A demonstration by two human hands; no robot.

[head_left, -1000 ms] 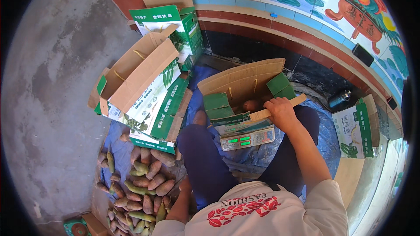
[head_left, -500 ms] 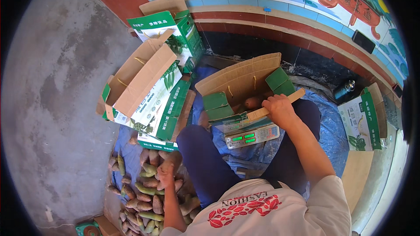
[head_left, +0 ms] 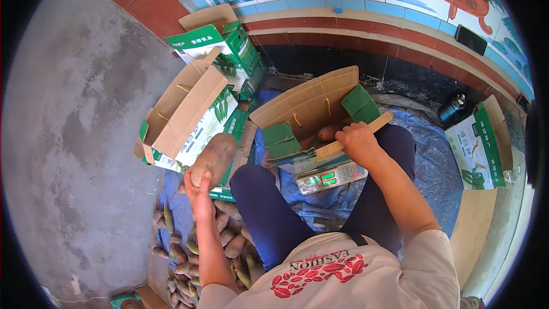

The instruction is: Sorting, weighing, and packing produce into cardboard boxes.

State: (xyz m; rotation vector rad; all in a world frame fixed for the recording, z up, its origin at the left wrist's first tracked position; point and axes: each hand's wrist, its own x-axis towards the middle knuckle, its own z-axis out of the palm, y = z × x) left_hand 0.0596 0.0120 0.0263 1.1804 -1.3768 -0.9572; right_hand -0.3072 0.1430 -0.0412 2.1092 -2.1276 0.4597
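Note:
My left hand (head_left: 200, 186) is closed on the lower end of a large soil-brown radish (head_left: 215, 159), raised above the floor beside my left knee. My right hand (head_left: 360, 140) grips the near flap (head_left: 330, 149) of an opened green and white cardboard box (head_left: 309, 100), which stands between my knees with its far flap upright. Inside it a brownish radish (head_left: 327, 133) shows; the rest of the inside is partly hidden by the flap. Against the box's near side is a digital scale (head_left: 337, 179) with green lit displays. Below my left forearm lies a pile of brown and green radishes (head_left: 235, 246).
Opened cardboard boxes (head_left: 191, 109) lean together at the left, one behind (head_left: 243, 51). At the right stand another box (head_left: 472, 149) and a dark bottle (head_left: 453, 107). A phone (head_left: 470, 39) rests on the tiled wall's ledge. Blue sheeting (head_left: 432, 166) covers the floor.
My left hand has risen from the pile and moved up and slightly left, bringing the large radish with it. My right hand stays on the box flap. The view has shifted a little.

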